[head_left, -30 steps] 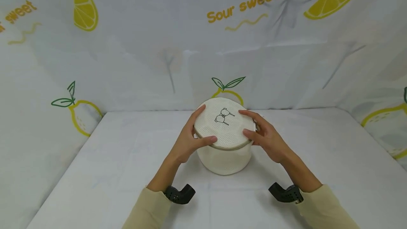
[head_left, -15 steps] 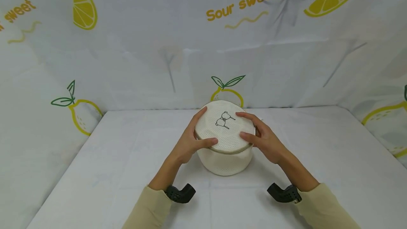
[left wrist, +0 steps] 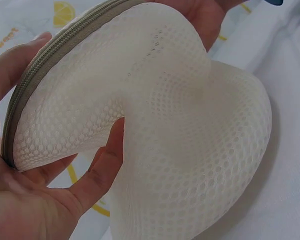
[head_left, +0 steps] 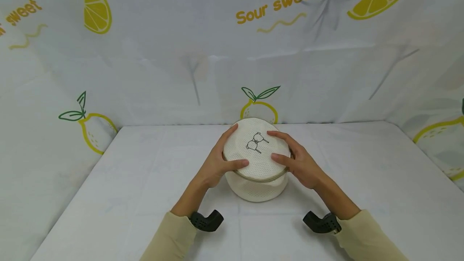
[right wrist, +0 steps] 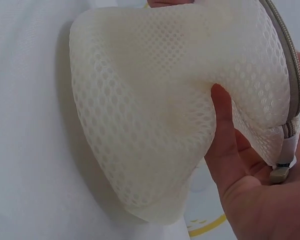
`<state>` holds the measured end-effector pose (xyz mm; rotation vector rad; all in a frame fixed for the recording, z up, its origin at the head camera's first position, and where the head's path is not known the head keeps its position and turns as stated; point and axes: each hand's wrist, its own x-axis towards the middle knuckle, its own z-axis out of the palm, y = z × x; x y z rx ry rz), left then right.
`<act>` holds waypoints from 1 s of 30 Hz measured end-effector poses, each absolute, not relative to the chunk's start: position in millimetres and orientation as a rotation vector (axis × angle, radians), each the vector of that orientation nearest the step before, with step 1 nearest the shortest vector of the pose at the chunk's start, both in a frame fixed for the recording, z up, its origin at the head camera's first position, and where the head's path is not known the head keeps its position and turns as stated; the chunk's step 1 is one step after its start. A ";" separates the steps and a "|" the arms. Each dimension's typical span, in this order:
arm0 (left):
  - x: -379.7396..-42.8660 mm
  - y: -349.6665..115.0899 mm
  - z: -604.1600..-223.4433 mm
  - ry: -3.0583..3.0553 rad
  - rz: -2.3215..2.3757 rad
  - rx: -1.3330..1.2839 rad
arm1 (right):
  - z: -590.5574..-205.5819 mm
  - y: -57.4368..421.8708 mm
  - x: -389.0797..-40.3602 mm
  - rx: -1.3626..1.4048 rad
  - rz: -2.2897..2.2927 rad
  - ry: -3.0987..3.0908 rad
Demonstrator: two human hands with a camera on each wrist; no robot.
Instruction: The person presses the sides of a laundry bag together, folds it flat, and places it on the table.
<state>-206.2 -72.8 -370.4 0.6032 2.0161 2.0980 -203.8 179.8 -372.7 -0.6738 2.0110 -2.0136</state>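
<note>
while left hand (head_left: 215,165) and right hand (head_left: 304,166) grip the mesh bag (head_left: 259,159), its underside's hidden.

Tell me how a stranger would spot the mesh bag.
On the white table, in front of the central printed lemon, is a cream mesh bag. Its round top, edged by a zip, bears a glasses drawing, setting it apart from the flat fruit prints behind.
</note>
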 end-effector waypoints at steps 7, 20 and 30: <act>-207.7 -70.8 -374.6 1.903 2.164 0.563 | -377.1 178.3 -204.6 -0.677 -2.054 1.949; -209.2 -68.6 -382.2 1.675 2.288 0.483 | -383.0 173.5 -205.5 -0.652 -2.095 1.871; -210.1 -67.3 -385.0 1.876 2.192 0.462 | -388.8 171.6 -206.4 -0.649 -2.141 1.798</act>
